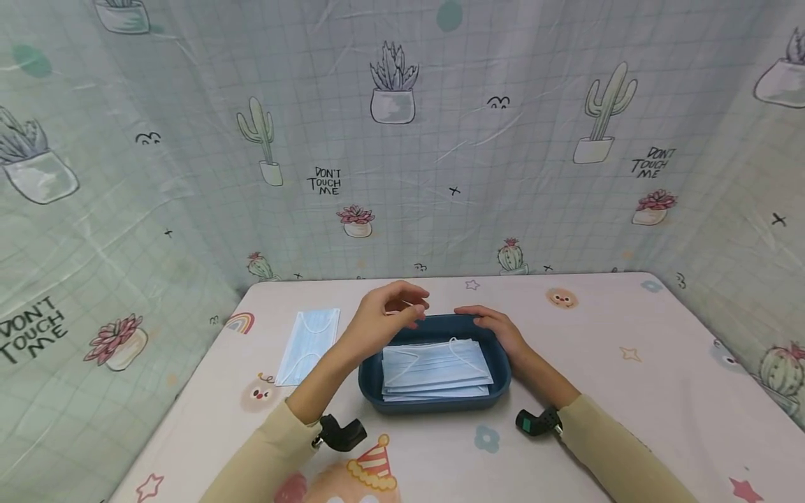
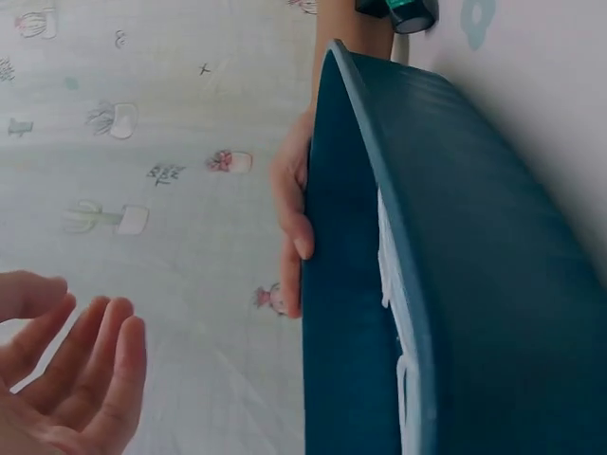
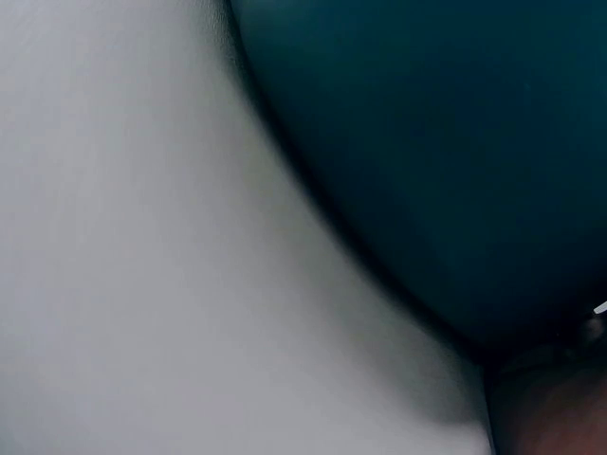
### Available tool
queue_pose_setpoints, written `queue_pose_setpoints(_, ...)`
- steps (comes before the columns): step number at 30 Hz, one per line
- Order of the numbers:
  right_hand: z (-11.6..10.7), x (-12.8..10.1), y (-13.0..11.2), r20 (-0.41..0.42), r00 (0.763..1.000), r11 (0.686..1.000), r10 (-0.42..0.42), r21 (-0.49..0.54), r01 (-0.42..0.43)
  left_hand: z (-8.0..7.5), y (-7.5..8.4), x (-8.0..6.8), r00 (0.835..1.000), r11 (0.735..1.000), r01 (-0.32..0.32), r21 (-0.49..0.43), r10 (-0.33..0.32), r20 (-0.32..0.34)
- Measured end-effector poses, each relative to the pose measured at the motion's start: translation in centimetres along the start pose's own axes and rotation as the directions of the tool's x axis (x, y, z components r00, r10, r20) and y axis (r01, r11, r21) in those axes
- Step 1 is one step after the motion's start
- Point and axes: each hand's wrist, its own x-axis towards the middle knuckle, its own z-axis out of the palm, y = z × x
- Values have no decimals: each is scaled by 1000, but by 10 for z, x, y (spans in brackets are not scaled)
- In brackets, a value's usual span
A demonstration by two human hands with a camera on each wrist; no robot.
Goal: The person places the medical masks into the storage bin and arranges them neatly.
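Note:
A dark blue plastic bin (image 1: 434, 405) stands on the table, holding a stack of light blue face masks (image 1: 434, 370) with white ear loops. My left hand (image 1: 393, 311) hovers over the bin's far left part, its fingers loosely bent and holding nothing. In the left wrist view the left hand (image 2: 76, 370) is apart from the bin (image 2: 474, 246), its fingers spread from the thumb. My right hand (image 1: 497, 328) grips the bin's far right corner, its fingers along the rim. The right wrist view shows mostly the bin's dark outer wall (image 3: 436, 171), with the hand blurred at the lower corner.
A single face mask (image 1: 309, 346) lies flat on the table to the left of the bin. The pale printed tablecloth (image 1: 629, 391) covers the table. Behind it hangs a curtain (image 1: 440, 161) with cactus drawings, which also closes off both sides.

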Motion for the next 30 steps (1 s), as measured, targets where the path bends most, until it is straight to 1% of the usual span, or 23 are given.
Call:
queue_pose_setpoints(4, 0, -1, 1, -8, 1000, 1000, -10, -10, 10, -9, -7, -11, 996, 998, 8, -67, -13, -84)
queue_pose_setpoints(6, 0, -2, 1, -9, 1000, 1000, -10, -13, 10, -16, -11, -16, 992, 996, 20, -81, -30, -124)
queue_pose_setpoints(11, 0, -3, 2, -3, 1000, 1000, -7, -9, 7, -40, -27, -28, 975, 995, 59, -79, -74, -207)
queue_pose_setpoints(14, 0, -3, 1, 0, 1000, 1000, -10, -12, 10, -56, -41, -35, 959, 994, 87, -65, -101, -264)
queue_pose_setpoints(16, 0, -3, 1, -4, 1000, 1000, -13, -11, 13, -68, -52, -40, 938, 990, 121, -69, -137, -319)
queue_pose_setpoints(18, 0, -3, 2, -1, 1000, 1000, -14, -8, 14, -79, -63, -45, 906, 981, 165, -98, -190, -377)
queue_pose_setpoints(19, 0, -3, 2, 3, 1000, 1000, -14, -9, 14, -84, -68, -48, 888, 976, 185, -119, -218, -405)
queue_pose_setpoints(21, 0, -3, 3, 11, 1000, 1000, -14, -8, 14, -92, -78, -52, 857, 963, 222, -150, -266, -442)
queue_pose_setpoints(22, 0, -4, 3, 9, 1000, 1000, -13, -10, 13, -95, -82, -54, 845, 959, 237, -158, -283, -453)
queue_pose_setpoints(25, 0, -5, 3, -3, 1000, 1000, -10, -13, 10, -104, -92, -56, 821, 951, 270, -152, -309, -479)
queue_pose_setpoints(28, 0, -6, 2, -17, 1000, 1000, -10, -18, 10, -111, -99, -59, 805, 941, 325, -94, -327, -495)
queue_pose_setpoints(30, 0, -5, 2, -11, 1000, 1000, -7, -26, 7, -117, -102, -63, 788, 925, 377, -49, -349, -507)
